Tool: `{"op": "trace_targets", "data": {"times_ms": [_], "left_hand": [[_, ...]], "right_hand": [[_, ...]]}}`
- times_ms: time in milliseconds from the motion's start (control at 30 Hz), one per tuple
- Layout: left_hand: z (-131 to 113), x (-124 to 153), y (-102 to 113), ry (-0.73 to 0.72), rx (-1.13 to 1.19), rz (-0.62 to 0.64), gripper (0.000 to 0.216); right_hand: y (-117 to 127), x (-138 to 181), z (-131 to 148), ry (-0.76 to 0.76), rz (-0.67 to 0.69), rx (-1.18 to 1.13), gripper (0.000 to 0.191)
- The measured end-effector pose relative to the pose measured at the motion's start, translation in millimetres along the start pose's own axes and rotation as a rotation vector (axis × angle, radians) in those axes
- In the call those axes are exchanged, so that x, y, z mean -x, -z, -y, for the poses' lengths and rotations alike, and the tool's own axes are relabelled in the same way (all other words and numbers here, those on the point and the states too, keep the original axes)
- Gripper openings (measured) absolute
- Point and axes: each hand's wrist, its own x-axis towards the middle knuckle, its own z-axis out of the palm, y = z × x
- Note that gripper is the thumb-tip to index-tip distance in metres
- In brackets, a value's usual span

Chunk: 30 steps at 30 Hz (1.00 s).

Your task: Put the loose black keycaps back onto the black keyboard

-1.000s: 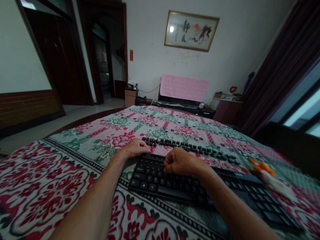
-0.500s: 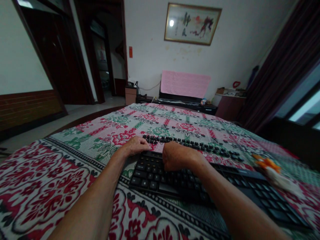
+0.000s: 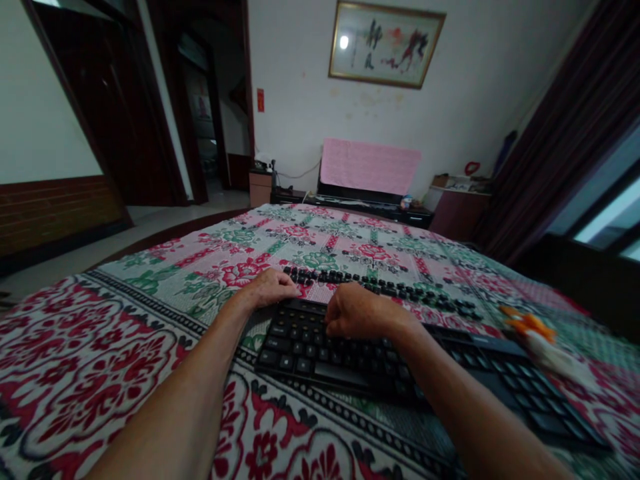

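Note:
A black keyboard (image 3: 310, 347) lies on a floral cloth (image 3: 100, 360) covering the table. Beyond it, loose black keycaps (image 3: 400, 292) stand in rows on the cloth. My left hand (image 3: 270, 288) rests at the keyboard's far left corner, beside the left end of the keycap rows, fingers curled down. My right hand (image 3: 357, 313) sits over the keyboard's upper middle, its fingers bent and pinched onto the keys; what they grip is hidden.
An orange and white tool (image 3: 537, 340) lies on the cloth at the right, past the keyboard's right end. Behind the table are a cabinet with a pink cloth (image 3: 370, 167), a framed picture (image 3: 385, 43) and dark doorways at the left.
My right hand shifted slightly left along the keyboard and back toward me. The left hand barely moved. The view tilted a little.

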Motion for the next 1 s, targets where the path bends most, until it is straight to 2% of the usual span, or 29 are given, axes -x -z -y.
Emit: {"op": "trace_targets", "data": {"times_ms": [100,233,400,433,567,667,767,900,1000], "left_hand": [[-4.7,3.3,0.5,0.023,0.016,0.016,0.027],[-4.9,3.2,0.8,0.018,0.021,0.012,0.028],[-1.9,0.6,0.6,0.019,0.008,0.014,0.029],[-2.6,1.0,0.5,0.014,-0.002,0.009,0.029],[-7.4,4.1,0.4,0.019,-0.073,-0.030,0.031],[-13.1,4.4,1.3,0.000,-0.249,-0.027,0.033],[-25.2,0.8,2.5,-0.016,-0.359,-0.043,0.027],[-44.1,-7.2,4.0,-0.045,-0.492,-0.134,0.020],[-45.3,-10.5,7.1,-0.018,-0.561,-0.215,0.019]], "right_hand": [[3.6,-3.3,9.3,-0.034,0.014,0.122,0.019],[4.7,-1.5,13.7,-0.022,0.064,0.124,0.016],[-8.9,13.4,14.4,0.064,-0.128,0.234,0.022],[-12.4,16.9,13.7,0.041,-0.162,0.228,0.022],[-19.9,29.6,2.8,0.040,-0.333,0.088,0.022],[-17.6,35.8,-13.8,0.102,-0.449,0.012,0.029],[-15.8,36.4,-31.6,0.020,-0.587,-0.029,0.027],[-21.7,29.9,-49.1,-0.087,-0.603,-0.071,0.028],[-24.6,18.5,-55.3,-0.054,-0.579,-0.068,0.027]]}}
